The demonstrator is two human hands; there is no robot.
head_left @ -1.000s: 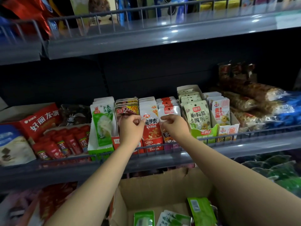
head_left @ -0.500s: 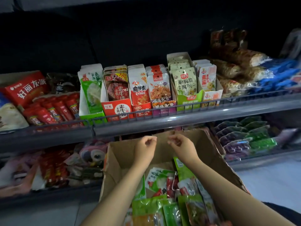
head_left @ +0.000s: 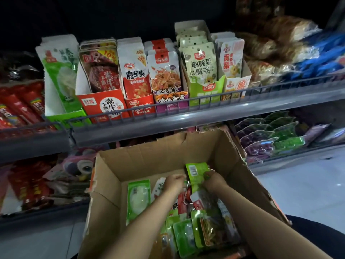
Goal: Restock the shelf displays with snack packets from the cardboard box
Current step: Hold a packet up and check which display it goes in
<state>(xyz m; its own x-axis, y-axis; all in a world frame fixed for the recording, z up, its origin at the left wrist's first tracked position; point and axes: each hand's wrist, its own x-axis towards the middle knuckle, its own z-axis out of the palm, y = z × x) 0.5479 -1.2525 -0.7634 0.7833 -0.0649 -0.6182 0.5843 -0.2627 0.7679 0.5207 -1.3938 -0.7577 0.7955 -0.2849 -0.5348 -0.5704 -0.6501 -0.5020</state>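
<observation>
The open cardboard box (head_left: 141, 165) stands below the shelf and holds several snack packets (head_left: 203, 232), mostly green and red. A green packet (head_left: 196, 174) with a barcode stands upright near the box's back wall. My right hand (head_left: 214, 182) grips its right side. My left hand (head_left: 173, 182) has its fingers curled at the packet's lower left edge. Above, the shelf rail (head_left: 186, 118) fronts a row of display cartons (head_left: 104, 105) filled with upright packets. Another green and white packet (head_left: 138, 199) lies flat at the box's left.
Red packets (head_left: 20, 107) lie on the shelf's left, and brown and blue bags (head_left: 280, 53) on its right. Green and purple packets (head_left: 270, 133) fill the lower shelf at right. More goods (head_left: 56, 174) sit on the lower shelf left of the box. Pale floor (head_left: 298, 184) shows at right.
Both hands have left the shelf's display cartons, dropped into the cardboard box and taken hold of a green packet. The view has tilted downward.
</observation>
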